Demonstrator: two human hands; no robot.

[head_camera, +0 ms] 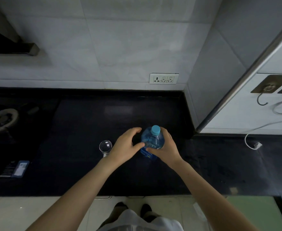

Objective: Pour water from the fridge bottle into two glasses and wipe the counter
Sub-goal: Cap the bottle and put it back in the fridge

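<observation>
Burner [2, 119]: I see it far left of bottle, on dark counter [211, 164].
Card/packet [16, 168]: left of bottle, nearer counter's front edge; print too small, can't read.
Glass [105, 146]: clear, upright, just left of bottle, beside my L wrist.
Left hand [126, 145]: fingers curved and spread, cupped at bottle's left side; thumb tip at bottle; can't tell if the curl covers a 2nd glass.
Bottle [151, 140]: clear plastic w/ water, upright on counter; blue cap [155, 130] on; blue label low down, text unreadable.
Right hand [164, 147]: wrapped round bottle's right side, gripping.
Socket plate [163, 78]: wall behind bottle, slightly right.
Cable [251, 140]: white, w/ plug, well right of bottle.
</observation>
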